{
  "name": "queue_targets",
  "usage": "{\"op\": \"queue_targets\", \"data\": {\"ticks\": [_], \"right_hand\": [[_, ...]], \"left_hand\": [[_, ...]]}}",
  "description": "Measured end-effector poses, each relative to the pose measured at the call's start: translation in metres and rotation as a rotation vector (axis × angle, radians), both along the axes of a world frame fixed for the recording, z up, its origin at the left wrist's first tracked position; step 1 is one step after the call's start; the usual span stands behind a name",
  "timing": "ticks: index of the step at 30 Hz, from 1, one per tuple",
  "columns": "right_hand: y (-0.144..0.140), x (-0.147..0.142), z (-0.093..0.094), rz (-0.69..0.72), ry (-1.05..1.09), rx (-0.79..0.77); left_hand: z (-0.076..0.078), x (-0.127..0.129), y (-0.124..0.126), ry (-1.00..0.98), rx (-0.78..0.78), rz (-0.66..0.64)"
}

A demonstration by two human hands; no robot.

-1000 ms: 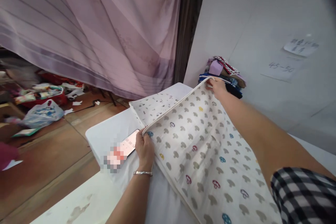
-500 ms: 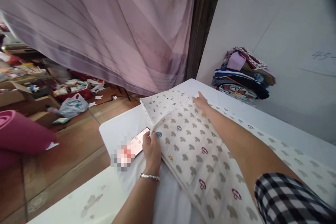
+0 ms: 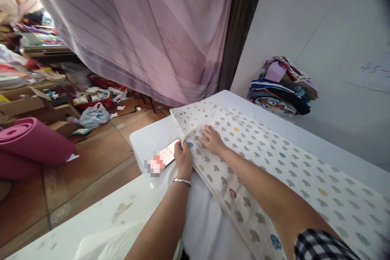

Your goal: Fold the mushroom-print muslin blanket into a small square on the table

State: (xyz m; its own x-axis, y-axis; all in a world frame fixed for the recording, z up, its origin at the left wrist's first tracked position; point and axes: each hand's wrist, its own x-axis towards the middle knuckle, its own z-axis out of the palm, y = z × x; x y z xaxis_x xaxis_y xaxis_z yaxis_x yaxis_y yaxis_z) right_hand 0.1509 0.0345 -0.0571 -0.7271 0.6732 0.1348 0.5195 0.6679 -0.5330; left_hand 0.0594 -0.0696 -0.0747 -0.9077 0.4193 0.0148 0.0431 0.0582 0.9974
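Observation:
A white cloth (image 3: 256, 146) printed with grey, blue, yellow and red mushroom-like shapes lies along the table, its near edge folded over. My left hand (image 3: 183, 159), with a bracelet at the wrist, pinches the folded corner at the cloth's left end. On top of the folded strip rests my right hand (image 3: 212, 140), palm down and fingers spread, just right of the left one. Touching or close to my left fingers is a lit phone (image 3: 171, 151) showing digits; its lower part is blurred out.
The white table (image 3: 146, 138) has a rounded corner at the left. Folded clothes (image 3: 277, 87) are stacked by the wall. A pink curtain (image 3: 170, 36) hangs behind. Rolled pink mats (image 3: 36, 142), a plastic bag (image 3: 94, 115) and cardboard boxes (image 3: 27, 103) sit on the floor at left.
My right hand has drawn back from the cloth's far edge toward my left hand and lies on the folded strip. The left hand keeps its pinch. The view has shifted slightly.

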Motion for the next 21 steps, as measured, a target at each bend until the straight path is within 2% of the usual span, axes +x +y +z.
{"op": "queue_targets", "data": {"ticks": [2, 5, 9, 14, 18, 21], "right_hand": [[-0.029, 0.012, 0.000, 0.036, -0.004, -0.078], [-0.085, 0.050, 0.000, 0.117, -0.082, -0.137], [-0.156, 0.123, -0.004, 0.216, -0.155, -0.050], [-0.216, 0.214, -0.020, 0.086, -0.230, 0.172], [-0.251, 0.282, -0.035, -0.032, -0.212, 0.360], [-0.273, 0.324, -0.045, -0.127, -0.152, 0.445]], "left_hand": [[0.002, 0.000, -0.001, 0.003, -0.003, -0.009], [0.003, 0.001, -0.002, 0.015, -0.022, -0.028], [0.002, 0.000, -0.002, 0.051, -0.065, -0.046], [-0.001, 0.000, 0.000, 0.169, -0.159, -0.050], [0.000, -0.003, 0.005, 0.252, -0.296, -0.093], [0.003, -0.010, 0.010, 0.268, -0.359, -0.150]]}}
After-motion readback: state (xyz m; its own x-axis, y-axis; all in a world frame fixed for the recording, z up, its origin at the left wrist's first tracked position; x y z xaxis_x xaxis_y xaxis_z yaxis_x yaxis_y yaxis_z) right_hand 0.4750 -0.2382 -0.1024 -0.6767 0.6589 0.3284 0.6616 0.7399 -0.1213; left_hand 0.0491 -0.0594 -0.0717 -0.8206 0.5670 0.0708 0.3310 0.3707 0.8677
